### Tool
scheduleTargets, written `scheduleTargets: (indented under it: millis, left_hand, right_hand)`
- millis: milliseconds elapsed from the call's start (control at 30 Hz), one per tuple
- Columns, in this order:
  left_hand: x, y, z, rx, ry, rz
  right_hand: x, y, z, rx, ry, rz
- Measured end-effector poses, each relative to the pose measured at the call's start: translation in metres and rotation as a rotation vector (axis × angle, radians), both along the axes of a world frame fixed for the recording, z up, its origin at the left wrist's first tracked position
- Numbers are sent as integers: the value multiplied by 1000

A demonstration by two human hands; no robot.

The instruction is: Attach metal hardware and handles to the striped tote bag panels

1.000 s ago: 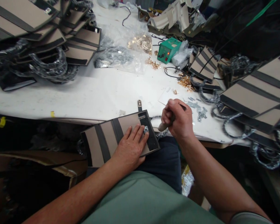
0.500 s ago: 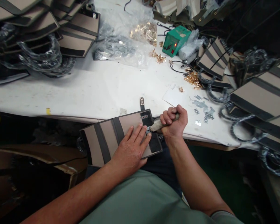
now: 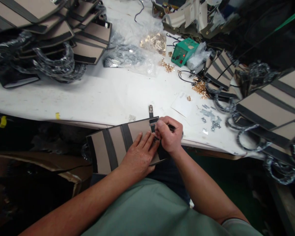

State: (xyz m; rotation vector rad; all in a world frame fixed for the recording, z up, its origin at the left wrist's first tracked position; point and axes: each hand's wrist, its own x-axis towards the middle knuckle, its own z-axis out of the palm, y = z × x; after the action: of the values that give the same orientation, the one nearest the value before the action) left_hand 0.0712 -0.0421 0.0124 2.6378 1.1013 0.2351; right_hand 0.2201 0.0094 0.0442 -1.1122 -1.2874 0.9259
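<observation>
A beige bag panel with dark stripes (image 3: 116, 146) lies slanted across the table's front edge and my lap. My left hand (image 3: 139, 154) rests flat on it with fingers stretched out, the tips beside a black patch near its right end. Over that patch my right hand (image 3: 170, 132) is closed, its thumb and finger pinched close to the left fingertips. What it grips is mostly hidden; a dark bit shows at the fist. A black strap with a metal clasp (image 3: 150, 109) sticks out past the panel's far edge. Small metal slots (image 3: 152, 124) show in the patch.
Stacked bag panels with plastic-wrapped handles stand at the left (image 3: 88, 42) and right (image 3: 272, 101). A green control box (image 3: 184, 51) with a red light sits at the back. Gold fittings (image 3: 200, 89), flat metal plates (image 3: 211, 118) and plastic bags (image 3: 132, 57) lie on the white table (image 3: 108, 91).
My right hand has moved left and turned over, and the pale-handled tool it gripped no longer shows. My left hand stays on the panel. The camera view has shifted slightly.
</observation>
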Motion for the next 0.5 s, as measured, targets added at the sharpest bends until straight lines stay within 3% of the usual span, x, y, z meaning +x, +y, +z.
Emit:
scheduleTargets:
  millis: [100,233,300,367,500]
  left_hand:
    - [-4,-4,1,-17,-59,23]
    - [-7,-11,-2,-5,-147,88]
    - [-8,-13,-3,-2,-170,96]
    - [-9,-14,-4,-12,-181,90]
    - [-11,-14,-9,-54,-255,95]
  right_hand:
    - [-3,0,7,52,-203,75]
    - [-2,4,10,-114,22,51]
    - [-2,3,12,-95,93,50]
    - [-6,-1,16,-13,13,91]
    - [-22,-9,25,184,-324,315]
